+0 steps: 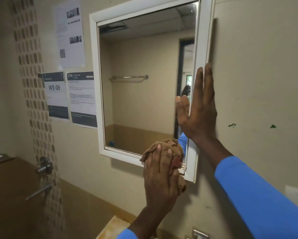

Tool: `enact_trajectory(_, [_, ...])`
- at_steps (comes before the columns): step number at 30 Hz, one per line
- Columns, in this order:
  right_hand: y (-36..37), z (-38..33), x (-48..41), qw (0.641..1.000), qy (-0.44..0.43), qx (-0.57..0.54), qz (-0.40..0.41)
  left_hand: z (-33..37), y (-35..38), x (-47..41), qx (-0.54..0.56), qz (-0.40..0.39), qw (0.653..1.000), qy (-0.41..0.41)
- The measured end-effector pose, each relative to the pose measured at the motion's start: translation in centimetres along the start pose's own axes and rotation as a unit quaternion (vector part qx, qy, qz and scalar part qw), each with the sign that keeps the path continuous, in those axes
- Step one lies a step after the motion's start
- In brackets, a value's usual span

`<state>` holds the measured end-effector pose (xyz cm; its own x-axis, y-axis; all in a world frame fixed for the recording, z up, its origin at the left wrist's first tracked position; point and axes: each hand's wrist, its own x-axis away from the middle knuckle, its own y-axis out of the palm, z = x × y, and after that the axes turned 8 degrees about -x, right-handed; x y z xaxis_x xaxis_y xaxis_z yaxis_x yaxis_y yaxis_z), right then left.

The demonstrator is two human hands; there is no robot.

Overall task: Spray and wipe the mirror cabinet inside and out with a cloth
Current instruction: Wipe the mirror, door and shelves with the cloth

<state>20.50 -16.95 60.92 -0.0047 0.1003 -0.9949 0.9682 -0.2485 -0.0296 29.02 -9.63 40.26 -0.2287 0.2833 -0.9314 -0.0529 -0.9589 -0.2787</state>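
Left hand [160,176] bunches a brown cloth [169,152] against the lower right corner of the white-framed mirror cabinet [96,69] on the wall. Right hand [196,107] flat, fingers spread, pressed on the frame's right edge. Notices taped left of it: "WS 09" sheet [56,95], another headed "2746" [81,99]; rest unreadable.

A taped notice [54,96] left of the mirror reads "WS 09", the sheet [81,99] beside it is headed "2746" over print too small to read, and the paper [69,32] above them is too blurred to read.
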Motion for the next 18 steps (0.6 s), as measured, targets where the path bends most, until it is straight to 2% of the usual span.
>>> enact_trajectory(2, [0.0, 0.0, 0.1, 1.000, -0.004, 0.029, -0.004, -2.8, -0.5, 0.1, -0.026, -0.021, 0.999, 0.043])
enact_trajectory(3, [0.1, -0.1, 0.2, 0.998, -0.003, 0.064, -0.006, -4.4, -0.6, 0.0, -0.030, -0.019, 0.999, 0.020])
enact_trajectory(6, [0.2, -0.3, 0.4, 0.983, -0.010, 0.182, -0.016, -8.8, -1.6, -1.0, 0.011, 0.023, 0.984, -0.178])
enact_trajectory(7, [0.3, -0.6, 0.5, 0.977, -0.013, 0.210, -0.021, -10.1, -2.2, -1.5, 0.012, 0.026, 0.978, -0.208])
enact_trajectory(11, [0.3, -0.7, 0.5, 0.964, -0.023, 0.259, -0.051, -14.4, -3.5, -3.8, -0.022, 0.014, 0.988, -0.152])
enact_trajectory(16, [0.6, -0.1, 0.3, 0.969, -0.026, 0.242, -0.049, -17.2, -5.7, -10.2, -0.027, 0.059, 0.987, -0.148])
enact_trajectory(18, [0.6, 0.1, 0.3, 0.972, -0.021, 0.228, -0.049, -17.0, -6.6, -14.5, -0.029, 0.088, 0.989, -0.113])
